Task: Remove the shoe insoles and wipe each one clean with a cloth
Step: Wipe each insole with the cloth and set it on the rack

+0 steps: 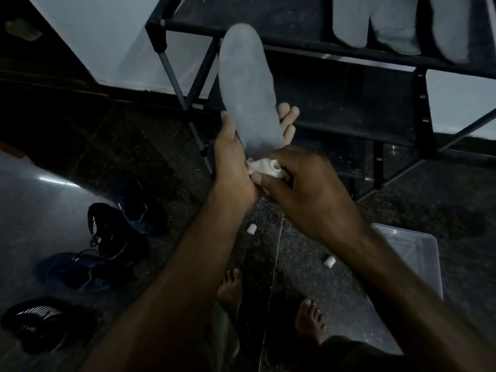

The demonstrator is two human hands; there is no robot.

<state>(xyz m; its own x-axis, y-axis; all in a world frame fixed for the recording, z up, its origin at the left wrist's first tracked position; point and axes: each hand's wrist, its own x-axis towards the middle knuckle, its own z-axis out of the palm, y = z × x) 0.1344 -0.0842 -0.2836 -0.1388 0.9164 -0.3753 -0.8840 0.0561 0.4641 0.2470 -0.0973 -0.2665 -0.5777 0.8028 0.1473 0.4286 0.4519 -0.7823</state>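
The insole (248, 84) was plain pale grey, and the cloth (264, 167) at its lower end was white. Behind the insole stood a black rack (349, 108) with grey poles, bearing more pale grey insoles (397, 22). Left of the insole, on the dark speckled floor (308, 264), lay black shoes (107, 232) with white stripes.

Black rack (349, 49), clear plastic bin (418, 253), two small white rolls (251, 229) on dark floor (295, 251).

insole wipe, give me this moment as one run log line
step: wiping | left hand: holds grey insole up | right hand: presses white cloth at heel end | insoles on rack
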